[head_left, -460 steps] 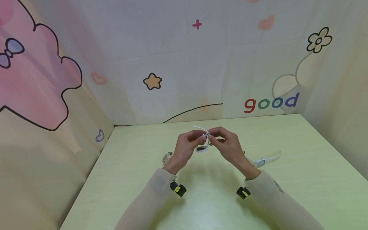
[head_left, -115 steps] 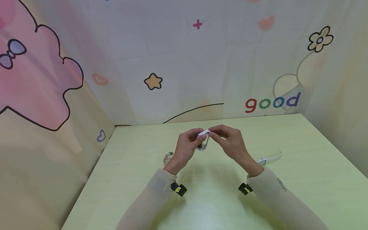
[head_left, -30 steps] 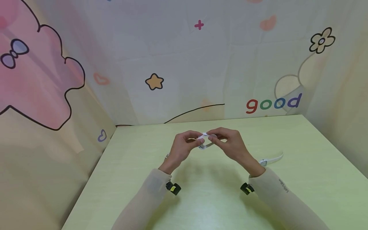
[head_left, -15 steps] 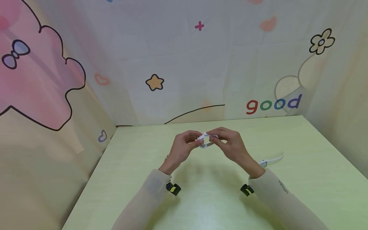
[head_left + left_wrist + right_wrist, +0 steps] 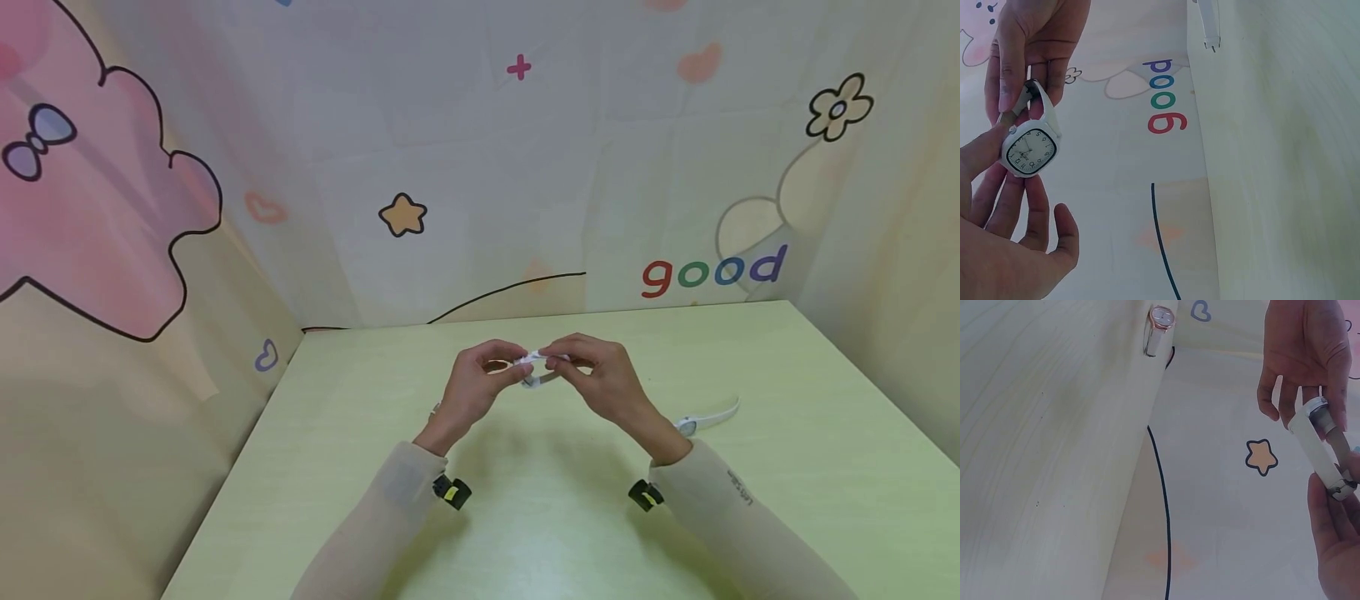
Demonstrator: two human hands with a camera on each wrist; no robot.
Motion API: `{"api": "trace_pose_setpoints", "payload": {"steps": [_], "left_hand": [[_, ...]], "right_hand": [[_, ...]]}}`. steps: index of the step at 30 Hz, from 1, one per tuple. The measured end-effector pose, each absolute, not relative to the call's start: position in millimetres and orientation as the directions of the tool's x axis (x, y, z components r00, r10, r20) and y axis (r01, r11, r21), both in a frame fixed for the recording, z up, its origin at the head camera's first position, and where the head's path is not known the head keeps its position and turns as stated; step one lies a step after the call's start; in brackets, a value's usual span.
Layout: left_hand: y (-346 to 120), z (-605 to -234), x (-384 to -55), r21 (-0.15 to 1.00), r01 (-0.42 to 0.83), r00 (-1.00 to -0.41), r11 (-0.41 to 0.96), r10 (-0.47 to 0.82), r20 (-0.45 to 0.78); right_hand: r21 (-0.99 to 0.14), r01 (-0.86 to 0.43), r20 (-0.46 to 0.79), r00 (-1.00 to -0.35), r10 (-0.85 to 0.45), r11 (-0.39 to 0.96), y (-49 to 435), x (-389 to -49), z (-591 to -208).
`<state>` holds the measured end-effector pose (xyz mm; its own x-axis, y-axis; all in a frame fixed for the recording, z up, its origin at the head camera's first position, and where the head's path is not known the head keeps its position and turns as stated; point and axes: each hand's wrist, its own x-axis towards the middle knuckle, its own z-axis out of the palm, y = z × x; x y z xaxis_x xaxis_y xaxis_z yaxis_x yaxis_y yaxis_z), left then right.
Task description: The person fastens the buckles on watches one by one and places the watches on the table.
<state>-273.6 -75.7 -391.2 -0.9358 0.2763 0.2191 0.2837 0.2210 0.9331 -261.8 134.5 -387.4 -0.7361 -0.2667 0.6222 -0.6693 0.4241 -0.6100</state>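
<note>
White plastic-looking wristwatch with a rounded-square case and numbered dial (image 5: 1030, 152) hangs in the air between the two hands, bent into a loop. The left hand (image 5: 480, 379) pinches it with thumb and fingers by the case; the right hand (image 5: 596, 367) has its fingertips gripping the strap – what they do at the buckle is too small to tell.

Beyond the fingers runs the far edge of the pale yellow-green tabletop (image 5: 555, 517), fairly near them; the left edge slants away past the left hand, and the right edge lies farther out from the right hand. Toward the person, a broad stretch of surface lies below the fingers, between two cream sleeves (image 5: 367, 533), with soft shadows of the arms on it.

Right of the right fingers, partly covered by that wrist, a slim white-strapped watch (image 5: 703, 419) lies on the tabletop. A rose-gold-rimmed watch with a round dial (image 5: 1163, 317) sits behind the left wrist, mostly hidden in the head view.

Past the far edge rises a creased, printed cloth backdrop (image 5: 495, 225) – an orange star (image 5: 403, 215) up and left of the fingers, multicoloured "good" lettering (image 5: 718, 270) up and right.
</note>
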Motion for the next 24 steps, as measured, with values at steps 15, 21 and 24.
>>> {"api": "trace_pose_setpoints", "payload": {"steps": [15, 21, 24], "left_hand": [[-75.1, -394.3, -274.3, 0.921, 0.32, -0.923, 0.224, 0.295, 0.249], [-76.2, -394.7, -272.7, 0.928, 0.294, -0.935, 0.228, 0.27, 0.23], [-75.5, -395.5, -273.3, 0.928, 0.302, -0.933, 0.219, 0.266, 0.241]], "right_hand": [[-0.597, -0.678, 0.64, -0.725, -0.254, 0.428, 133.1, -260.5, -387.5], [-0.589, -0.691, 0.646, -0.714, -0.27, 0.419, 133.6, -261.3, -387.3], [-0.584, -0.697, 0.648, -0.709, -0.278, 0.417, 133.8, -261.2, -386.9]]}}
